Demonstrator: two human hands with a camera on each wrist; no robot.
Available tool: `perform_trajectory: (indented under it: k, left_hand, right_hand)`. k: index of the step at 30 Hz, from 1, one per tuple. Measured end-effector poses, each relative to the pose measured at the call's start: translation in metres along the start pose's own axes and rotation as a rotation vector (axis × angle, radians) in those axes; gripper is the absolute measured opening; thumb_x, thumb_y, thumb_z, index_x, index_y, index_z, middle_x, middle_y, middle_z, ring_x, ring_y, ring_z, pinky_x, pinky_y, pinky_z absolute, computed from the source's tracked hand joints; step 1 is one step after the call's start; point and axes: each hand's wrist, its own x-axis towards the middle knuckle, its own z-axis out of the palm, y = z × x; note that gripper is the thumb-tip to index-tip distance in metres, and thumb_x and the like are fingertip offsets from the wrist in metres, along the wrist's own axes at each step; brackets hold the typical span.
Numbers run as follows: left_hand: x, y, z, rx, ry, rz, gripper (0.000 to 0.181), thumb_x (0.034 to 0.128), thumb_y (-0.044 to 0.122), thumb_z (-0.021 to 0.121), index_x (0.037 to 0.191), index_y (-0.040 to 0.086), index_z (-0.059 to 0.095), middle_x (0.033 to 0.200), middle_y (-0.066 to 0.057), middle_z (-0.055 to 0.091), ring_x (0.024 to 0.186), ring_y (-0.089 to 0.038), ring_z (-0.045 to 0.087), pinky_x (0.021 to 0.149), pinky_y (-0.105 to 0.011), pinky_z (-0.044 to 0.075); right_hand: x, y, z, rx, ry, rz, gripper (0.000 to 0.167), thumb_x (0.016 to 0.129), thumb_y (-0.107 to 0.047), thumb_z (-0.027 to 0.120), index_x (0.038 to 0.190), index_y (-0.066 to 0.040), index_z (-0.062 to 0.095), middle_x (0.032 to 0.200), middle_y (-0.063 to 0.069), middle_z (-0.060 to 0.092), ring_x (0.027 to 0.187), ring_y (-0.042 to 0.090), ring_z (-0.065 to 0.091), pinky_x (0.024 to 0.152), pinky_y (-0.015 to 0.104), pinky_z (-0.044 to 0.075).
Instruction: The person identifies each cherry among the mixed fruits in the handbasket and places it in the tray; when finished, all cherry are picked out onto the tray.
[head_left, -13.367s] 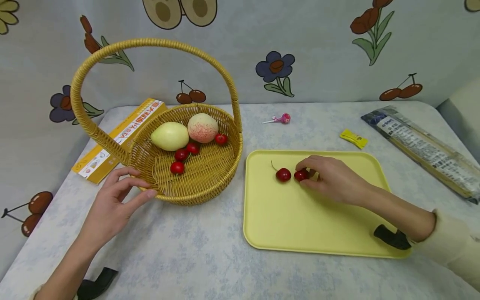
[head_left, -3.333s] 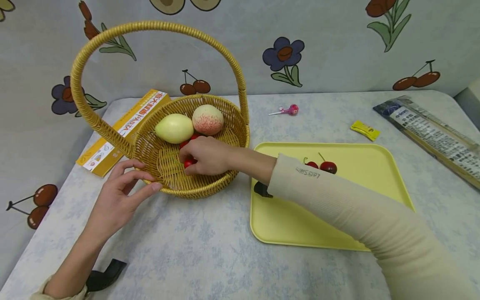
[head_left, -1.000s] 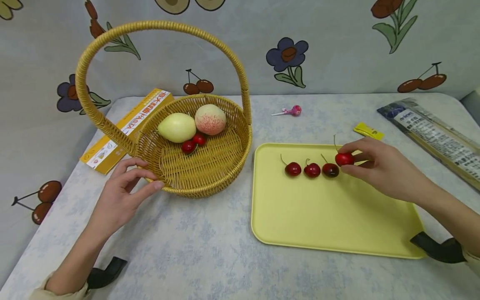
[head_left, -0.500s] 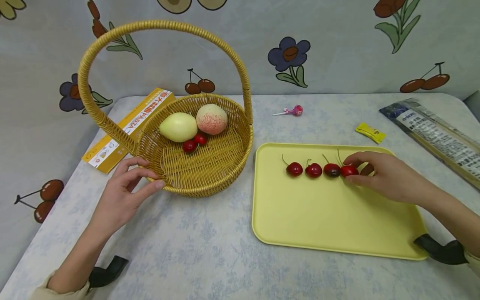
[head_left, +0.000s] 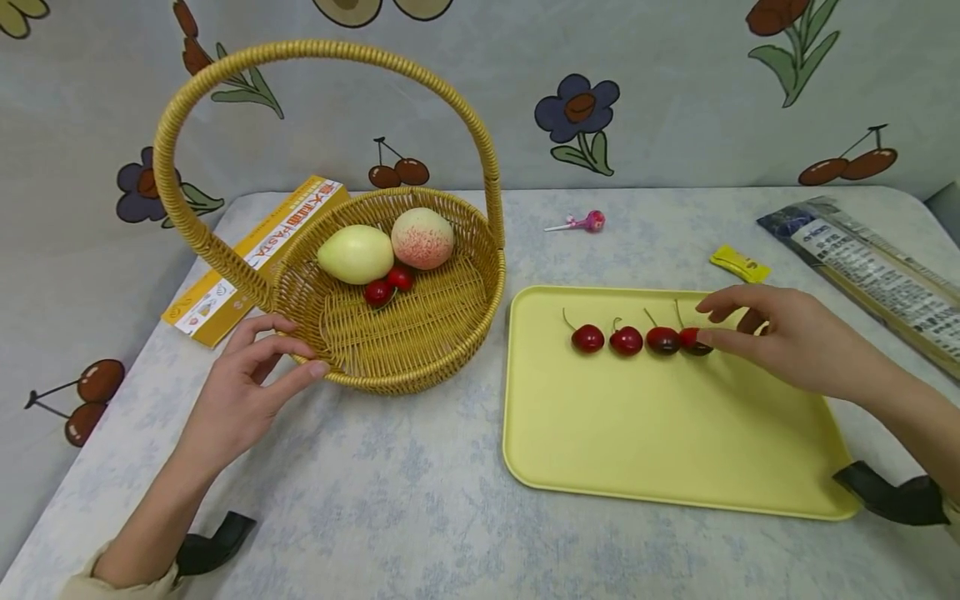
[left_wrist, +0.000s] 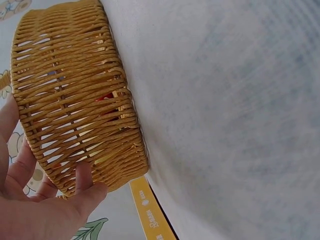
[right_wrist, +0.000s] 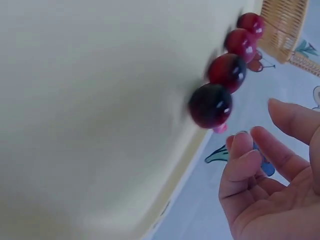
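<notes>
Head view: the left hand (head_left: 240,396) pinches the rim of the wicker basket (head_left: 416,377) at its near left side, thumb in front and fingers toward the inside. The left wrist view shows the same grip, with the basket's woven wall beside the fingers. The right hand (head_left: 798,346) is spread wide, thumb and fingers parted, at the right end of the row of 4 cherries (head_left: 626,341) on the yellow tray (head_left: 652,433). In the head view its thumb covers part of the rightmost cherry (head_left: 687,338); in the right wrist view the hand looks apart from the row. The 4 cherries lie along the tray's far side, stems pointing away from the person; the 2 on the right look to be touching.

Inside the basket, 2 more cherries (head_left: 379,292) lie just in front of a pale yellow-green fruit (head_left: 356,254) and a speckled peach (head_left: 423,239). A pasta box (head_left: 202,310) lies at the basket's left. On the patterned surface (head_left: 420,483), a lollipop (head_left: 595,221) and a small yellow packet (head_left: 739,263) lie beyond the tray, and a long plastic package (head_left: 862,262) lies at the far right.
</notes>
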Motion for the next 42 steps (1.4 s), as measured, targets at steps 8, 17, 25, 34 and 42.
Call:
perform_trajectory:
  k: [8,17,25,34,42]
  left_hand:
    - [0.000,-0.001,-0.001,-0.009,-0.001,-0.005,0.015,0.0907,0.010,0.073,0.097,-0.002,0.068,0.126,-0.008,0.043,0.122,-0.019,0.040,0.102,-0.013,0.036]
    - [0.000,0.000,-0.002,-0.019,-0.014,-0.010,0.013,0.0913,0.011,0.072,0.099,0.001,0.068,0.127,-0.008,0.047,0.122,-0.017,0.042,0.108,-0.031,0.038]
    - [0.001,0.002,-0.002,-0.023,-0.022,-0.003,0.013,0.0912,0.010,0.072,0.097,0.000,0.068,0.126,-0.008,0.047,0.121,-0.017,0.042,0.108,-0.030,0.038]
    - [0.001,0.001,-0.003,-0.023,-0.024,-0.009,0.013,0.0907,0.011,0.073,0.097,0.000,0.068,0.126,-0.008,0.047,0.122,-0.018,0.041,0.109,-0.036,0.037]
    - [0.001,0.000,-0.004,-0.042,-0.030,-0.003,0.012,0.0913,0.009,0.072,0.097,0.000,0.068,0.126,-0.008,0.046,0.121,-0.018,0.042,0.108,-0.029,0.037]
  right_hand:
    - [0.008,-0.037,0.006,0.106,0.066,-0.164,0.030,0.091,-0.007,0.071,0.120,-0.004,0.066,0.112,0.010,0.066,0.084,0.016,0.061,0.066,0.021,0.053]
    - [0.037,-0.111,0.015,0.136,0.029,-0.354,0.026,0.094,-0.016,0.069,0.120,-0.010,0.067,0.105,-0.001,0.064,0.080,0.012,0.056,0.062,0.028,0.053]
    - [0.077,-0.163,0.032,0.080,0.016,-0.529,0.037,0.093,-0.015,0.068,0.129,-0.007,0.062,0.122,0.003,0.060,0.095,0.015,0.058,0.070,0.031,0.052]
    - [0.141,-0.202,0.057,0.054,-0.168,-0.628,0.048,0.094,-0.017,0.067,0.139,-0.006,0.055,0.140,0.007,0.053,0.130,0.019,0.046,0.110,0.033,0.035]
    - [0.178,-0.223,0.082,0.004,-0.325,-0.628,0.050,0.092,-0.016,0.069,0.138,-0.005,0.054,0.135,0.008,0.054,0.127,0.018,0.046,0.106,0.028,0.036]
